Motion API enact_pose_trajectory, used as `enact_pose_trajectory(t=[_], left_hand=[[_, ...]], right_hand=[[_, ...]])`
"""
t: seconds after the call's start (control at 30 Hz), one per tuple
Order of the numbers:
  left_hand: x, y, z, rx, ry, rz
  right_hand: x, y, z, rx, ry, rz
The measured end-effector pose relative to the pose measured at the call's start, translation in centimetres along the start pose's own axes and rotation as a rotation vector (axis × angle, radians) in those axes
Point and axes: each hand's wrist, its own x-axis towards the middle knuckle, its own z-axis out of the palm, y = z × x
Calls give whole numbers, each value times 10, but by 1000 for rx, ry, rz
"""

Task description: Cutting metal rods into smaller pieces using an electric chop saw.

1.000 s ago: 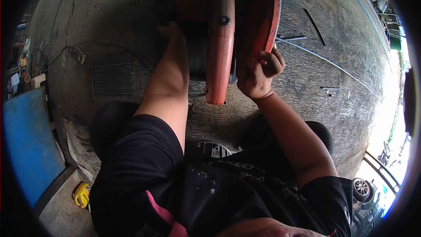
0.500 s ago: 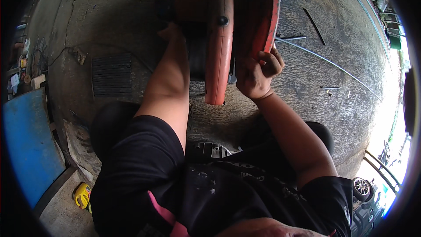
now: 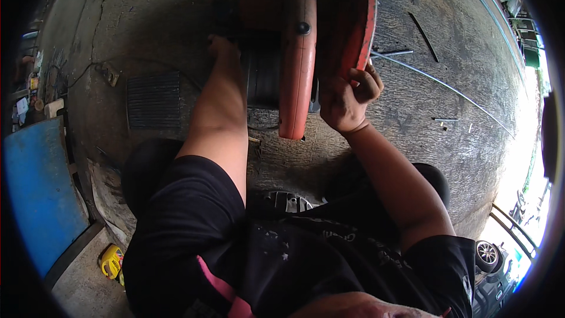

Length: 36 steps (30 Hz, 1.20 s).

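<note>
A red chop saw [image 3: 298, 82] stands on the ground in front of me, its handle pointing toward me and its rounded blade guard [image 3: 360, 35] on the right. My right hand [image 3: 350, 97] is at the near lower end of the guard, fingers curled and closed; what lies inside them is hidden. On the saw's left, my left hand [image 3: 223, 47] reaches low beside the base, below the dark motor housing [image 3: 253, 9]. Shade covers its fingers, so their grip does not show.
A row of dark cut bars [image 3: 154, 100] lies left of my left forearm. Thin metal rods [image 3: 441, 79] and short offcuts [image 3: 445, 119] lie on the right. A cable [image 3: 88, 69] crosses the ground. A blue panel [image 3: 44, 194] and a yellow container [image 3: 110, 261] are at left.
My left hand has moved slightly left and nearer, away from the saw's base, baring more of it. The right hand keeps its place at the guard.
</note>
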Motion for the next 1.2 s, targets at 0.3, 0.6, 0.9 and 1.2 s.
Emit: enact_pose_trajectory(t=[0.3,0.6,0.9,1.2], left_hand=[[10,4,-11,107,-181,-32],[2,53,-32,-92,33,70],[-13,57,-40,-78,67,187],[-56,79,-80,-63,60,132]], right_hand=[[3,-3,-1,-23,-10,12],[14,-5,-10,-125,-130,50],[21,-8,-17,-138,-221,31],[72,-70,-63,131,-112,-35]])
